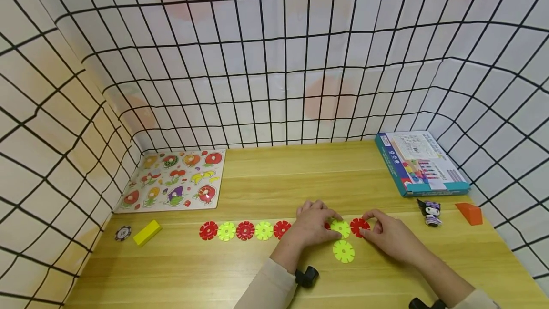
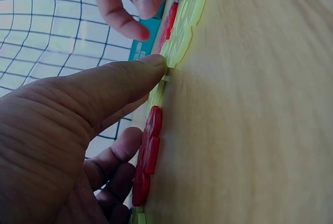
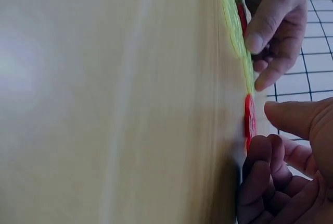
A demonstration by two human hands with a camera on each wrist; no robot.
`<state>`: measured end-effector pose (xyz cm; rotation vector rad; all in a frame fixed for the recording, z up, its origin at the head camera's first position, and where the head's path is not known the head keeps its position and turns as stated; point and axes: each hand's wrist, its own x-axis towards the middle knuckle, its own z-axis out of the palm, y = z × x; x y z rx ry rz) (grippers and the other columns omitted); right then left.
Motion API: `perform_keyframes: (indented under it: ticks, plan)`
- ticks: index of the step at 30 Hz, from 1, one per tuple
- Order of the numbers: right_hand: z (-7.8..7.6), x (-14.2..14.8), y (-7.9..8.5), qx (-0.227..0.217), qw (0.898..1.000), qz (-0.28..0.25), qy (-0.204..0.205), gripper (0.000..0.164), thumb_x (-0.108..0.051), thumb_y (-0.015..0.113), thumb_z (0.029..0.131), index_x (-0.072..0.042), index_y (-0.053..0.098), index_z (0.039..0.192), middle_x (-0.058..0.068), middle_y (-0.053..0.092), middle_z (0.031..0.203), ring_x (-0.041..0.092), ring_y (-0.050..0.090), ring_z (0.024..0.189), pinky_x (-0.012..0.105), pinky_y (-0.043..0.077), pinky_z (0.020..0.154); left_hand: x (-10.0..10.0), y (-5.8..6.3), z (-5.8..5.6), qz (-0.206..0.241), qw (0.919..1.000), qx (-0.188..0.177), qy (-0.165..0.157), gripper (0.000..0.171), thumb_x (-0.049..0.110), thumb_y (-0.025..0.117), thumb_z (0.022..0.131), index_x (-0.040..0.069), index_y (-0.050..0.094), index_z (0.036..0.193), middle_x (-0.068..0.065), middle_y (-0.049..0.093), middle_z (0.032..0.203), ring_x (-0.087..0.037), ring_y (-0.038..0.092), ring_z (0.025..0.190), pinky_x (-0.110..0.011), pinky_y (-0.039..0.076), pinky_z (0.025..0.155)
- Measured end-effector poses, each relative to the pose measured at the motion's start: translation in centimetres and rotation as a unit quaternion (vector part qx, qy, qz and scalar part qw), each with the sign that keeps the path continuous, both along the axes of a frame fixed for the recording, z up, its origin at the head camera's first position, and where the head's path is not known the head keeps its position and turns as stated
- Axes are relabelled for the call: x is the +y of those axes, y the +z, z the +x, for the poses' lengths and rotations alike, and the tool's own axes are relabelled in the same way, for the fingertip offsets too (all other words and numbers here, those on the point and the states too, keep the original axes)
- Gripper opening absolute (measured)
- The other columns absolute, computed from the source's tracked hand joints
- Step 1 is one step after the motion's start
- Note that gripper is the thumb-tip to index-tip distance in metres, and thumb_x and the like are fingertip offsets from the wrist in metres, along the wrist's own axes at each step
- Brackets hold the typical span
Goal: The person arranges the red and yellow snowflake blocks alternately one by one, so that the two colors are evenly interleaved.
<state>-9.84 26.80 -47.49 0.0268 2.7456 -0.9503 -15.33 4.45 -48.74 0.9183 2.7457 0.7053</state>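
Notched plastic snowflake discs, red and yellow-green by turns, lie flat in a row; a red disc (image 1: 208, 231) is at its left end. My left hand (image 1: 315, 225) covers part of the row and holds a yellow-green disc (image 1: 341, 228) between thumb and index finger. At the right end lies another red disc (image 1: 359, 227). Around it are the thumb and index finger of my right hand (image 1: 396, 240); the right wrist view shows a small gap between thumb (image 3: 281, 115) and disc. A second yellow-green disc (image 1: 344, 251) lies just below the row.
A fruit puzzle board (image 1: 171, 180) lies back left, with a poker chip (image 1: 123, 233) and a yellow block (image 1: 147, 233) before it. Back right are a boxed set (image 1: 422, 162), a small figurine (image 1: 431, 212) and an orange block (image 1: 469, 213). Grid-patterned cloth (image 1: 266, 61) walls the table (image 1: 274, 180).
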Motion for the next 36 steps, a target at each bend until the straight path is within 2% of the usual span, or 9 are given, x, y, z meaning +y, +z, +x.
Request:
perform_keyframes:
  ticks: [4, 7, 14, 18, 22, 27, 30, 32, 36]
  plan:
    - [0.9, -0.7, -0.1, 0.008, 1.0, -0.009, 0.015, 0.035, -0.045, 0.067, 0.081, -0.022, 0.056, 0.105, -0.001, 0.05, 0.065, 0.014, 0.045, 0.053, 0.025, 0.034, 0.048, 0.0, -0.1, 0.0, -0.002, 1.0, 0.002, -0.001, 0.035, 0.051, 0.069, 0.076, 0.043, 0.062, 0.109, 0.015, 0.046, 0.1, -0.01, 0.036, 0.098, -0.032, 0.026, 0.081]
    - [1.5, -1.4, -0.1, 0.025, 0.999, 0.01, 0.031, 0.032, -0.048, 0.067, 0.079, -0.023, 0.056, 0.096, -0.003, 0.047, 0.062, 0.012, 0.042, 0.051, 0.024, 0.032, 0.047, 0.0, -0.1, 0.0, -0.004, 1.0, 0.003, -0.001, 0.035, 0.051, 0.069, 0.076, 0.043, 0.062, 0.11, 0.015, 0.046, 0.1, -0.011, 0.036, 0.099, -0.032, 0.026, 0.082]
    - [1.9, -2.3, -0.5, 0.025, 0.998, 0.053, 0.018, 0.039, -0.053, 0.073, 0.069, -0.025, 0.055, 0.089, -0.004, 0.045, 0.06, 0.01, 0.039, 0.049, 0.025, 0.028, 0.046, 0.0, -0.2, -0.1, -0.006, 1.0, 0.005, -0.001, 0.035, 0.051, 0.069, 0.076, 0.043, 0.062, 0.11, 0.016, 0.046, 0.1, -0.011, 0.036, 0.098, -0.032, 0.026, 0.081]
    - [2.1, -1.9, -0.1, 0.018, 0.999, 0.03, 0.042, 0.037, -0.046, 0.075, 0.071, -0.023, 0.056, 0.092, -0.003, 0.046, 0.062, 0.011, 0.04, 0.051, 0.025, 0.03, 0.047, 0.0, -0.3, 0.0, -0.003, 1.0, 0.006, -0.003, 0.034, 0.052, 0.068, 0.077, 0.043, 0.062, 0.11, 0.015, 0.046, 0.099, -0.011, 0.036, 0.098, -0.032, 0.026, 0.08]
    - [2.4, -0.9, 0.1, 0.011, 0.996, 0.001, 0.089, 0.033, -0.041, 0.073, 0.076, -0.022, 0.057, 0.098, -0.004, 0.046, 0.063, 0.008, 0.04, 0.052, 0.023, 0.032, 0.048, -0.1, -0.3, 0.0, 0.002, 1.0, 0.004, -0.008, 0.035, 0.054, 0.064, 0.078, 0.042, 0.061, 0.111, 0.015, 0.047, 0.1, -0.011, 0.035, 0.097, -0.033, 0.026, 0.081]
    - [2.8, 0.1, -0.1, 0.015, 0.991, -0.013, 0.136, 0.038, -0.045, 0.07, 0.077, -0.025, 0.059, 0.107, -0.007, 0.047, 0.064, 0.005, 0.041, 0.054, 0.023, 0.034, 0.049, 0.4, -0.2, -0.4, 0.001, 0.9999, 0.002, -0.012, 0.037, 0.056, 0.063, 0.079, 0.044, 0.059, 0.114, 0.016, 0.047, 0.1, -0.01, 0.035, 0.095, -0.034, 0.026, 0.08]
    - [3.0, 0.2, -0.2, 0.01, 0.989, -0.004, 0.147, 0.047, -0.051, 0.07, 0.075, -0.028, 0.059, 0.114, -0.008, 0.047, 0.065, 0.006, 0.043, 0.056, 0.024, 0.035, 0.05, 1.2, 0.1, -0.9, -0.01, 0.9996, 0.011, -0.025, 0.038, 0.056, 0.063, 0.078, 0.045, 0.058, 0.115, 0.016, 0.047, 0.103, -0.01, 0.036, 0.097, -0.033, 0.026, 0.078]
    - [3.0, 0.1, -0.2, 0.006, 0.988, 0.013, 0.157, 0.052, -0.055, 0.068, 0.074, -0.029, 0.059, 0.118, -0.011, 0.05, 0.072, 0.004, 0.045, 0.062, 0.024, 0.039, 0.057, 1.9, 0.4, -1.3, -0.021, 0.999, 0.014, -0.038, 0.04, 0.057, 0.064, 0.078, 0.046, 0.057, 0.116, 0.015, 0.047, 0.107, -0.011, 0.037, 0.098, -0.033, 0.027, 0.076]
    - [3.0, -0.1, -0.1, 0.0, 0.981, 0.018, 0.193, 0.055, -0.056, 0.066, 0.075, -0.029, 0.057, 0.122, -0.012, 0.05, 0.074, 0.003, 0.045, 0.064, 0.025, 0.039, 0.058, 3.1, 0.8, -1.8, -0.054, 0.9962, 0.005, -0.068, 0.044, 0.059, 0.064, 0.076, 0.05, 0.054, 0.118, 0.016, 0.046, 0.109, -0.01, 0.036, 0.098, -0.031, 0.027, 0.076]
